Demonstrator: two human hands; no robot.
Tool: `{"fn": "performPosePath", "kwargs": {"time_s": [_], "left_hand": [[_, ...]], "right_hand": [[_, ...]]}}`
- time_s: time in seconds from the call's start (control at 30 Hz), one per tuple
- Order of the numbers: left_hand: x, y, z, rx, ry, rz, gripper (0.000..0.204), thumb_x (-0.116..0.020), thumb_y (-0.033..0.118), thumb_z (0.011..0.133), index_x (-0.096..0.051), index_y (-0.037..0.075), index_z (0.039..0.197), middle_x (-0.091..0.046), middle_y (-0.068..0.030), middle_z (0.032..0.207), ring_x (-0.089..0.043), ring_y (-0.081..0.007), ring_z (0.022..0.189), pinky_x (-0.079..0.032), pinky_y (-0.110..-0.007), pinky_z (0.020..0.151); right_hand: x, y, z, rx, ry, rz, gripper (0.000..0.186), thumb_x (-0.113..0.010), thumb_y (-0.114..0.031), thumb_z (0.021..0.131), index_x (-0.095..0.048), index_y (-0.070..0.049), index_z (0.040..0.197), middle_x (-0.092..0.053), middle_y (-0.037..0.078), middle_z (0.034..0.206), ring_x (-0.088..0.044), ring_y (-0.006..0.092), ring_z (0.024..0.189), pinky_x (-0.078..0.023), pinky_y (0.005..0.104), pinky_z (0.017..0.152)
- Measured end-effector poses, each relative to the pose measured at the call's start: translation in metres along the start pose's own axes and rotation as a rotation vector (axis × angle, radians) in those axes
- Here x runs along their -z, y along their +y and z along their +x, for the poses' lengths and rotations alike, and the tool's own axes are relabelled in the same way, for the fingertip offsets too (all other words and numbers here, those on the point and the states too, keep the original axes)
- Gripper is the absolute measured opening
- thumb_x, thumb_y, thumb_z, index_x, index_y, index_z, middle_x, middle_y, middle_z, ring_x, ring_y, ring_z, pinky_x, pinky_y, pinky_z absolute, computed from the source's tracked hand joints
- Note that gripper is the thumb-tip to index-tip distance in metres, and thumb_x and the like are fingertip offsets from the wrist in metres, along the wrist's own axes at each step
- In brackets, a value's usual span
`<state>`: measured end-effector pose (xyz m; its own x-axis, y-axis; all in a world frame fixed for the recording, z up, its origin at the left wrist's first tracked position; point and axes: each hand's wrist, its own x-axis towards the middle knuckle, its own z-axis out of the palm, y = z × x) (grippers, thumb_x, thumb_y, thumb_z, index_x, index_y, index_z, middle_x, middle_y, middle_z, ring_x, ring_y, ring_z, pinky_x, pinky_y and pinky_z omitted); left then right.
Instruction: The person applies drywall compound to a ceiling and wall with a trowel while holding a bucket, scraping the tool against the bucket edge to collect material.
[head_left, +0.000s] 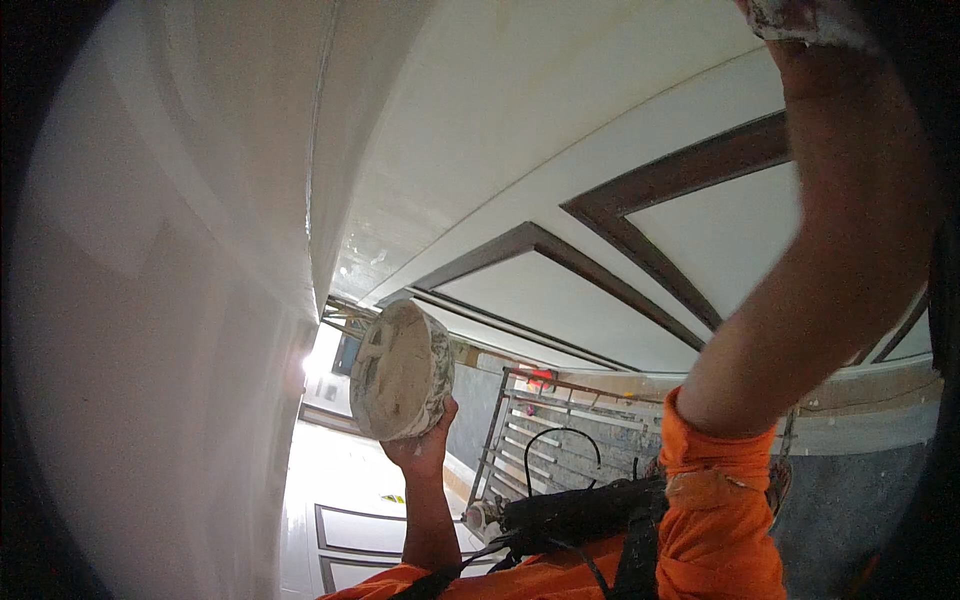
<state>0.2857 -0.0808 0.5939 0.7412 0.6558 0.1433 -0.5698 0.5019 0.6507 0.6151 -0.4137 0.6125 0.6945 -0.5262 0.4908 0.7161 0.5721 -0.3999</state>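
My left hand (430, 440) holds up a round, pale-crusted tub (440, 362) from underneath and the side. Beige plaster-like paste (405, 385) lies inside the tub, and dried smears coat its rim. High at the upper right, my right hand (808, 22) is raised close to the white surface, with white paste or a pale covering on it. The frame edge cuts that hand off, so its fingers and anything in them are hidden. My right arm, in an orange sleeve, crosses the right side of the picture.
A smooth white surface (150, 300) fills the left. Dark brown frame mouldings (690, 165) border white panels at the right. Below are a slatted metal platform (560, 410), a grey floor (840, 510) and a small red object (541, 379). A black bundle (580, 512) hangs at my chest.
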Motion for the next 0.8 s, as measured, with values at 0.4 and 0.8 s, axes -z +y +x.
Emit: {"fn": "performPosePath", "kwargs": {"time_s": [0.4, 0.8], "left_hand": [[0.103, 0.052, 0.002, -0.673, 0.283, 1.436, 0.088, -0.080, 0.013, 0.060, -0.030, 0.004, 0.132, -0.039, -0.0139, 0.133, -0.042, -0.0292, 0.119, -0.040, -0.046, 0.098], [0.167, 0.117, 0.004, -0.398, 0.118, 0.307, 0.054, -0.053, 0.027, 0.087, -0.034, 0.006, 0.133, -0.032, -0.0206, 0.136, -0.032, -0.0406, 0.125, -0.033, -0.065, 0.094]], "right_hand": [[-0.231, 0.117, -0.165, 0.540, 0.264, 0.252, 0.030, -0.064, -0.008, 0.075, -0.062, -0.011, 0.105, -0.060, 0.010, 0.112, -0.053, 0.0285, 0.113, -0.047, 0.0433, 0.092], [-0.342, 0.194, -0.358, 0.215, -0.164, 0.207, 0.048, -0.076, -0.009, 0.060, -0.063, -0.019, 0.105, -0.056, 0.005, 0.121, -0.046, 0.0265, 0.122, -0.036, 0.0473, 0.101]]}}
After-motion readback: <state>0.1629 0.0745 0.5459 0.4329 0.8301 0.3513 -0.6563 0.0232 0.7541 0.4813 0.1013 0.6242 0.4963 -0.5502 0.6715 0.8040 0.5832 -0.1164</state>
